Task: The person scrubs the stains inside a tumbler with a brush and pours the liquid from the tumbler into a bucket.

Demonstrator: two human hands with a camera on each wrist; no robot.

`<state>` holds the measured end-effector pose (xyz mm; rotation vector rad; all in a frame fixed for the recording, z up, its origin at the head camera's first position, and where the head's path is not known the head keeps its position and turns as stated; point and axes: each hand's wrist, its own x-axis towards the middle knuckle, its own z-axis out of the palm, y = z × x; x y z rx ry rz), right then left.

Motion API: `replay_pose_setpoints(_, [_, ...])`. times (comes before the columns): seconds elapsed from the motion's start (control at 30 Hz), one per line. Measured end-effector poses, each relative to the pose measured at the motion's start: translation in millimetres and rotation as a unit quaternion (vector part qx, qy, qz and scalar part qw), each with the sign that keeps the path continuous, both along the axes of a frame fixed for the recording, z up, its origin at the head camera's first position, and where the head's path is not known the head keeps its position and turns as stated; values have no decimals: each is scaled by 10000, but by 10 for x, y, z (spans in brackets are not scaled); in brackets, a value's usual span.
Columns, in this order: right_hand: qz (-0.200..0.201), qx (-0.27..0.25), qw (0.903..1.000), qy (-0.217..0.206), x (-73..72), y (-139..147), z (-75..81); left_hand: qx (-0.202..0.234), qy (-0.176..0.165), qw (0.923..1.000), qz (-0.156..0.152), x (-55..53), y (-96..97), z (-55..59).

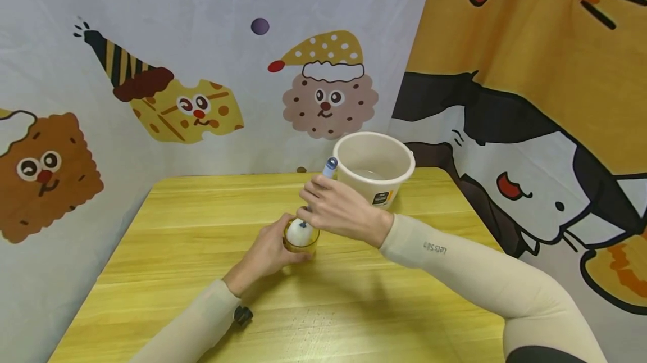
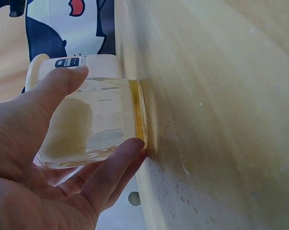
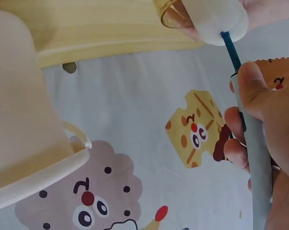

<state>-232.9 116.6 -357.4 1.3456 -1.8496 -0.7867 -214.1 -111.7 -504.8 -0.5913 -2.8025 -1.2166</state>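
My left hand [image 1: 270, 249] grips a clear amber-tinted glass [image 2: 111, 112] by its sides, thumb on one side and fingers on the other. The glass has its base close to the table; whether it touches is hard to tell. Inside the glass sits the white sponge head [image 1: 299, 233] of a cup brush, visible through the wall in the left wrist view. My right hand [image 1: 346, 209] holds the brush's pale grey-blue handle [image 3: 253, 139], fingers wrapped around it and thumb along it. A dark blue stem [image 3: 232, 53] joins handle and sponge.
Just behind my right hand, a cream plastic bucket [image 1: 356, 186] with a dark label stands at the table's back right. The wood-grain table [image 1: 202, 222] has small water drops near its front. A patterned cloth [image 1: 217, 31] hangs behind.
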Motion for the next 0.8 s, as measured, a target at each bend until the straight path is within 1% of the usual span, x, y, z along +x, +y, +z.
replay_pose_setpoints(0.23, [212,-102,9996,128,-43,7,-18,78,-58,10000,21,19,10,-8])
replay_pose_setpoints(0.4, [276,-359,9989,143,-64,36,-34,96,-1,10000,21,13,7,-5])
replay_pose_setpoints(0.57, [187,-416,9989,112,-82,39,-8,98,15,9999,17,7,2,6])
replay_pose_setpoints(0.8, [40,-213,9998,-7,-61,-10,57,41,7,10000,35,11,4,8])
